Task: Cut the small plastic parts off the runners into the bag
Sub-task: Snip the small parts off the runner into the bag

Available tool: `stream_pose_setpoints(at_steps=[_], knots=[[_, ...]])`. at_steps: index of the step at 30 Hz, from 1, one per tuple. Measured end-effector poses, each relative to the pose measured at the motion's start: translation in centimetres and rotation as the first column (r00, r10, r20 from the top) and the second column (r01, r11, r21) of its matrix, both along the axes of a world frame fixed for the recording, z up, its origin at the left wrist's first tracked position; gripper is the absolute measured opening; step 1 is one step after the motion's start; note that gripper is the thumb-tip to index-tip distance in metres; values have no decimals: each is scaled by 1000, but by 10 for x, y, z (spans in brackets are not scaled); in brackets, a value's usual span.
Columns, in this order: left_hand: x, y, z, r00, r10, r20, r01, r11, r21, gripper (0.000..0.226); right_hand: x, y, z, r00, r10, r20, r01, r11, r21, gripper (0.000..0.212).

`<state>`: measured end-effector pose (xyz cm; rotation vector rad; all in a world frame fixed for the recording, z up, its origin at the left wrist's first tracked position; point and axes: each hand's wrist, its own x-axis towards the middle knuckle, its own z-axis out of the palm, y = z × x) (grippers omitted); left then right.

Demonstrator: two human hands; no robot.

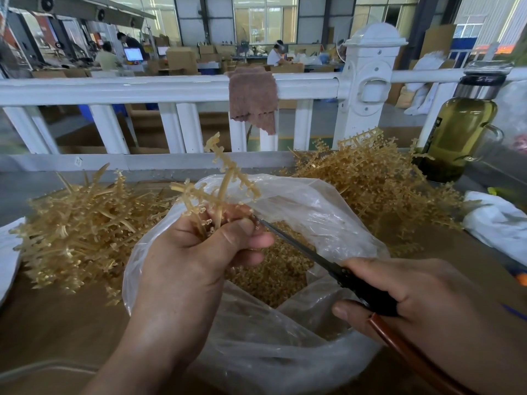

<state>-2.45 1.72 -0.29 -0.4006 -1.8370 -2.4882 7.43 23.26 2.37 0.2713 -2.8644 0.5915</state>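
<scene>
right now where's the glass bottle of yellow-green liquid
In the head view the glass bottle stands at the far right, beside the white fence post and behind the right-hand heap of tan plastic runners.

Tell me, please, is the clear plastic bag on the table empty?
No, a heap of small tan parts already lies inside the bag.

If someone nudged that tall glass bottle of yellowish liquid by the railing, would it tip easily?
Probably heavy: the tall glass bottle looks nearly full. Being tall and narrow, a high push might topple it. Its smooth glass is likely slippery and breakable.
</scene>
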Motion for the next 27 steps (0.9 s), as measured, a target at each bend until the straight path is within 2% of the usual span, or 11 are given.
stream_pose_setpoints(at_steps=[3, 8, 13, 17, 21, 27], knots=[[-1, 0, 0, 1000, -6, 18, 5, 1000, 7, 14, -1, 0, 0, 1000, 4, -5, -4, 1000, 8, 28], [0, 1, 2, 999, 2, 40, -3, 1000, 25, 34, -3, 3, -4, 1000, 6, 8, -6, 1000, -1, 39], [-2, -1, 2, 998, -29, 48, 27, 999, 44, 27, -5, 3, -5, 1000, 14, 4, -14, 1000, -7, 39], [-1, 0, 3, 999, -26, 35, 25, 999, 25, 34, -6, 3, -4, 999, 30, 15, -30, 999, -14, 32], [-2, 0, 2, 999, -42, 23, 42, 999, 20, 27, -7, 3, -6, 999, 32, 7, -32, 999, -12, 32], [0, 2, 3, 999, -36, 33, 34, 998, 47, 41, -6, 3, -6, 1000, 18, -5, -18, 1000, -22, 38]])
